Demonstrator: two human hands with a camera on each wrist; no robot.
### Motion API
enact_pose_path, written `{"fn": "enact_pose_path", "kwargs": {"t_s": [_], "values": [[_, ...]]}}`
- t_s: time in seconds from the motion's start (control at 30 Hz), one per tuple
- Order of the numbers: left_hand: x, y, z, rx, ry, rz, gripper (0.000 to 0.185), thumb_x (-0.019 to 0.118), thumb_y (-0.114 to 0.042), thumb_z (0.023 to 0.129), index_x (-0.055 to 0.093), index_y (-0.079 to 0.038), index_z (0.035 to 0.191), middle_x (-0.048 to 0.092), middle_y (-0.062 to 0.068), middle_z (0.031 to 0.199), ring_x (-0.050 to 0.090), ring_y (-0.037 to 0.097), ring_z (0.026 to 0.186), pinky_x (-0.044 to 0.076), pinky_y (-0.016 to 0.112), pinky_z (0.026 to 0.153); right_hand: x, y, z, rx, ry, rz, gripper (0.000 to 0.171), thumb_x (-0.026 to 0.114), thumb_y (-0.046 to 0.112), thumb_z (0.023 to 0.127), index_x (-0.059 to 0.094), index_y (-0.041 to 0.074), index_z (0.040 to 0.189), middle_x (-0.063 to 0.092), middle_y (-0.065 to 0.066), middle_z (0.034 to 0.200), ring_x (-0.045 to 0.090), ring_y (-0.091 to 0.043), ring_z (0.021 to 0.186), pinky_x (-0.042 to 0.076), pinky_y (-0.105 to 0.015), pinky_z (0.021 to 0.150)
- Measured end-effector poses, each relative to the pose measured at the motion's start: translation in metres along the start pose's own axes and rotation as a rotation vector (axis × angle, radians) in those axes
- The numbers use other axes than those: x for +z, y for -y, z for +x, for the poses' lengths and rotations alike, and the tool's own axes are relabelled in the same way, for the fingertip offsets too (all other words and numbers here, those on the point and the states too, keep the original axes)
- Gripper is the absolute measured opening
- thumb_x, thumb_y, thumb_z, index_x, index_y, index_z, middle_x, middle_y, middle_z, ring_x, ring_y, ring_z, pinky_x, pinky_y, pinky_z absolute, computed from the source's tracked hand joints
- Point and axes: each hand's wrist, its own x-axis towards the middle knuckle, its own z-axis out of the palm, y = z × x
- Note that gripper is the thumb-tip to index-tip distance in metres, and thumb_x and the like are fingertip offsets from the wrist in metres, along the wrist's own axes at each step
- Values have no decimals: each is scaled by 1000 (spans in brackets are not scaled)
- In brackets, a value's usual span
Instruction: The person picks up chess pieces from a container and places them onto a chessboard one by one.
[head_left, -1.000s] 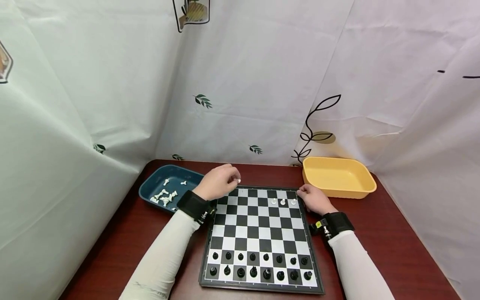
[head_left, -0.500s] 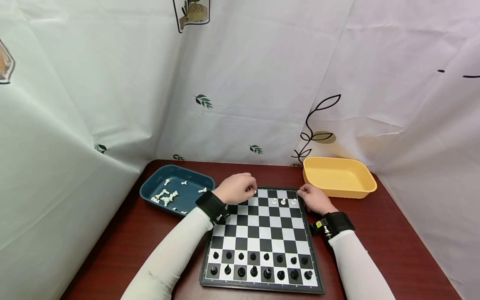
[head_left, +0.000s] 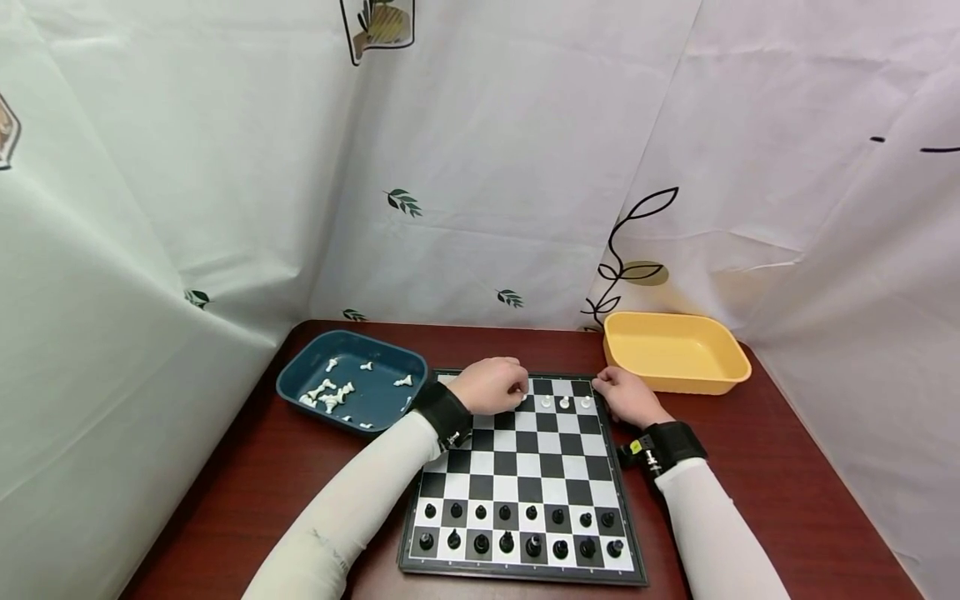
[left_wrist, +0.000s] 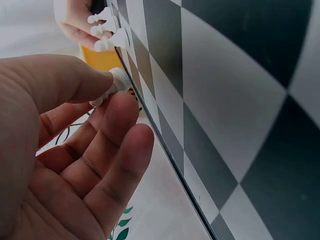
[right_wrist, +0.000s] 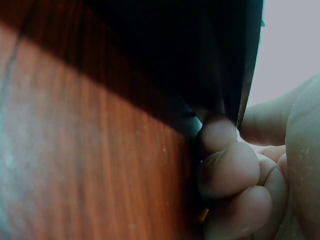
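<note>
My left hand (head_left: 491, 386) is over the far side of the chessboard (head_left: 506, 463), pinching a white pawn (left_wrist: 120, 80) between thumb and fingertips. In the left wrist view the pawn's base faces the board, close to its surface. Three white pawns (head_left: 565, 402) stand in a row to the right of this hand, near the far right corner. At that corner my right hand (head_left: 630, 398) grips the board's edge, thumb on one side and curled fingers (right_wrist: 230, 170) at its underside. Two rows of black chess pieces (head_left: 507, 543) fill the near end.
To the left stands a dark blue tray (head_left: 382, 400) with several white chess pieces (head_left: 330, 398) lying in it. A yellow tray (head_left: 675, 350) sits at the back right, beyond my right hand. Patterned white cloth (head_left: 480, 167) hangs behind the reddish-brown table (head_left: 247, 492).
My left hand has moved right from beside the blue tray, carrying the white pawn over the board toward the standing white pawns. My right hand has stayed at the board's corner.
</note>
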Motion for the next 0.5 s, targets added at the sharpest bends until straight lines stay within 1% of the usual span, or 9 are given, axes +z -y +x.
{"fn": "enact_pose_path", "kwargs": {"t_s": [0.13,0.27,0.37,0.5], "values": [[0,-4,1,-4,19,8,13,71,-10,106,82,-16,107,70,-2,104,62,11,92,54,28,85,1,1,0,-2,1,1,32,57,26,115,65,-2,126,61,-6,69,62,-23,54,51,-39,63],[3,-4,2,-10,36,24,12,72,-12,106,82,-18,106,70,-4,104,61,9,91,54,27,84,1,1,0,-1,4,0,32,56,26,115,64,-3,128,61,-6,69,62,-23,54,51,-39,62],[6,-3,4,-7,33,36,11,72,-13,106,82,-18,105,70,-4,104,62,9,91,53,27,84,-1,2,0,-4,3,-1,34,56,28,116,64,-3,128,61,-6,69,62,-23,54,50,-39,62],[10,-1,5,-6,30,26,12,72,-12,106,83,-18,106,72,-3,105,63,10,94,54,27,85,-1,2,0,-5,3,4,33,57,28,116,65,-3,126,61,-6,69,62,-23,54,50,-39,62]]}}
